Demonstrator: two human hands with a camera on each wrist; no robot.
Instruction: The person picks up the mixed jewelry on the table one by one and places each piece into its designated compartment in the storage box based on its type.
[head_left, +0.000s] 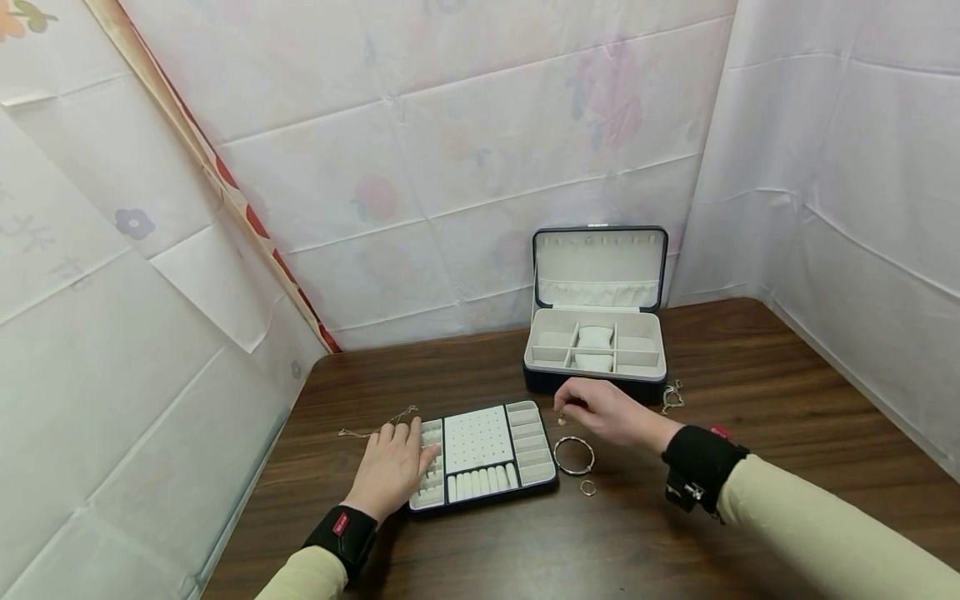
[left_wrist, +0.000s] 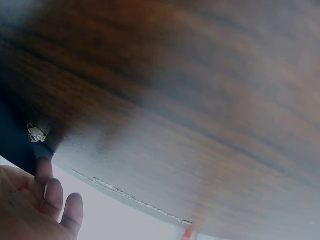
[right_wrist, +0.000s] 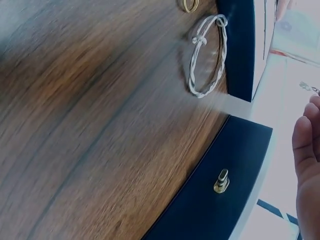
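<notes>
the right hand hovers over the desk between the removable tray and the open jewellery box, its fingers curled together and pinching a tiny earring that hangs just below the fingertips. it looks like a small pale bead or stud; the shape is too small to read further. my guess is that it weighs almost nothing, is hard and smooth, and would slip or roll away easily if dropped, so a fingertip pinch on the bead or its post seems the only sensible hold.

the left hand lies flat on the left part of the tray, fingers straight and close together, pressing it against the desk. a thin chain lies on the desk just beyond those fingers, limp and likely to tangle.

right of the tray, touching or nearly touching its edge, lies a twisted metal bangle, stiff and light by the look of it, and near it a small gold ring. another little tangle of jewellery sits at the right front corner of the box. the right wrist view shows the box's dark front and its small brass clasp.
</notes>
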